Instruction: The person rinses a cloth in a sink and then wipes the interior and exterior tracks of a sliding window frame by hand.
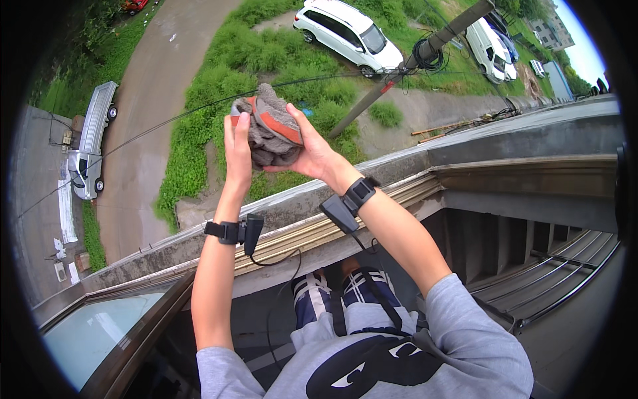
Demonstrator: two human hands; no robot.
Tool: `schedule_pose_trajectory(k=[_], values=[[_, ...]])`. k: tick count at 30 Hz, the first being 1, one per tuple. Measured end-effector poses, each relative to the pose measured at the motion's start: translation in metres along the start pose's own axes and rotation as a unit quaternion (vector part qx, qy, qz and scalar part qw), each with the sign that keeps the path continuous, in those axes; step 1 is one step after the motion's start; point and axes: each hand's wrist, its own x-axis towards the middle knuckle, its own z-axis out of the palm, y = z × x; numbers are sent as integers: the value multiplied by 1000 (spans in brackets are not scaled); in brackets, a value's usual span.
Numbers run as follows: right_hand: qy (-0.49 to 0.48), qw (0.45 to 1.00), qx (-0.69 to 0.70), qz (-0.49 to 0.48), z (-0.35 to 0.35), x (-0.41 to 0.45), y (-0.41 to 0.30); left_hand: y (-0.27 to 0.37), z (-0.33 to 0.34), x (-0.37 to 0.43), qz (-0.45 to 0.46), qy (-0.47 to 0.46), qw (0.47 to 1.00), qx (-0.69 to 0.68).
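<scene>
A bunched grey cloth with orange-red bands is squeezed between my two hands, held out past the window ledge and above the ground outside. My left hand presses its left side, thumb uppermost. Around the right side and underneath wraps my right hand. The cloth looks crumpled into a ball, and its far folds hide some of my fingers. Both wrists carry black straps with small cabled devices.
Below my forearms runs a window track with a concrete ledge beyond it. A framed glass pane stands at left, a metal stair railing at right. Outside are a utility pole, overhead cables, a white car and a truck.
</scene>
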Motion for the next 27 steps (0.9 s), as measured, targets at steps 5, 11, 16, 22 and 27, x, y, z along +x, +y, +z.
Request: schedule_pose_trajectory(k=[5, 11, 16, 22, 27], values=[[8, 998, -29, 57, -29, -7, -1, 1, -15, -11, 19, -53, 992, 111], [41, 995, -26, 93, -41, -8, 3, 31, 16, -36, 162, -51, 946, 277], [90, 985, -145, -9, -33, -7, 11, 34, 31, -31, 173, -157, 910, 343], [179, 970, -146, -74, -15, -8, 2, 3, 37, -31, 147, -6, 953, 266], [193, 970, -116, -91, -3, -11, 5, -10, 46, -35, 208, 9, 963, 172]])
